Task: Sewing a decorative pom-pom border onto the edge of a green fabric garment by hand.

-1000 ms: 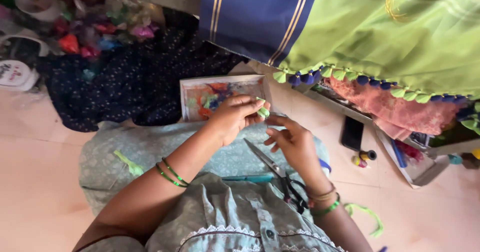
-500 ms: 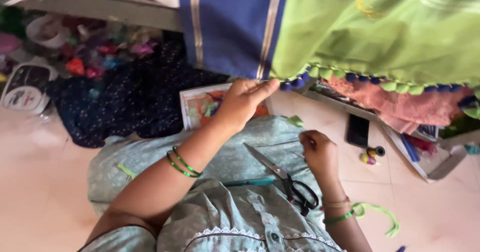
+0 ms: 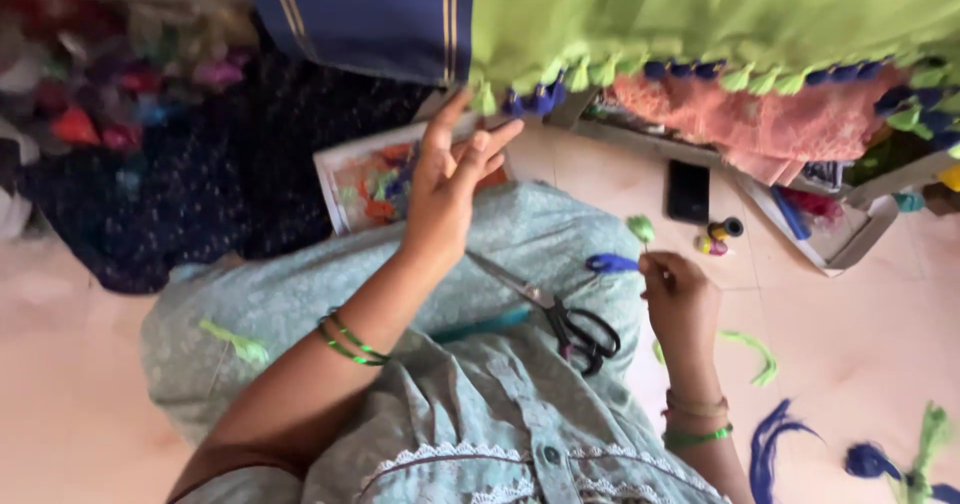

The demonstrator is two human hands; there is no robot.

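Fabric, green, with a navy gold-striped band at its left, hanging across the top; its lower edge carries a row of green and blue tassels. Lap, covered in pale teal printed cloth, filling the centre. Dark dotted cloth heaped on the floor at left. Salmon cloth under the fringe at right. Tray, shallow, white-rimmed, holding mixed coloured thread, beyond the knee. Left hand, fingers spread and raised, fingertips touching the fringe's left end, grasping nothing visible. Right hand, closed, pinching a small green tassel by its thread, off the lap's right edge. Scissors, black-handled, lying open on the lap between the two hands. Phone, black, on the floor by the tray at right. Blue thread scrap just beside the right hand. Green thread bit on the lap's left side.
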